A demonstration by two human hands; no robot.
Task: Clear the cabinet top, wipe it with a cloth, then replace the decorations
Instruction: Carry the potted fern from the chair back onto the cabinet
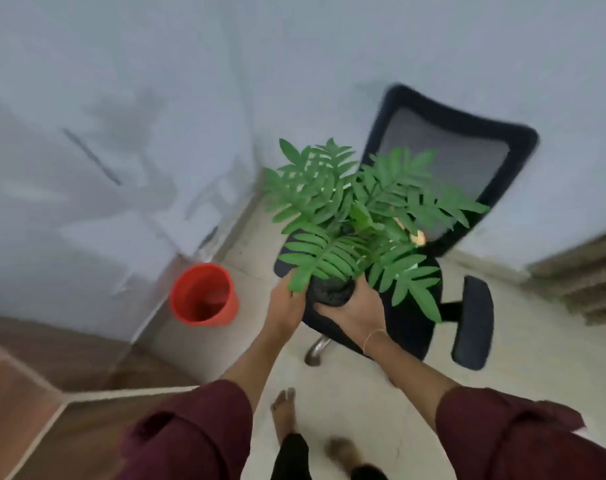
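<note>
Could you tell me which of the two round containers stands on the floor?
The red bucket, left of the chair; the black pot holds a plant and is gripped by the left hand and right hand.

Pale floor (pixel 537 362) carries a red bucket (pixel 204 296) and black office chair (pixel 467 150).

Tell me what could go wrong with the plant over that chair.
1. The potted plant, held by the left hand and right hand, looks top-heavy; set on the office chair seat, it might tip if the chair swivels.
2. If the pot slips, it may fall near the bare foot.
</note>
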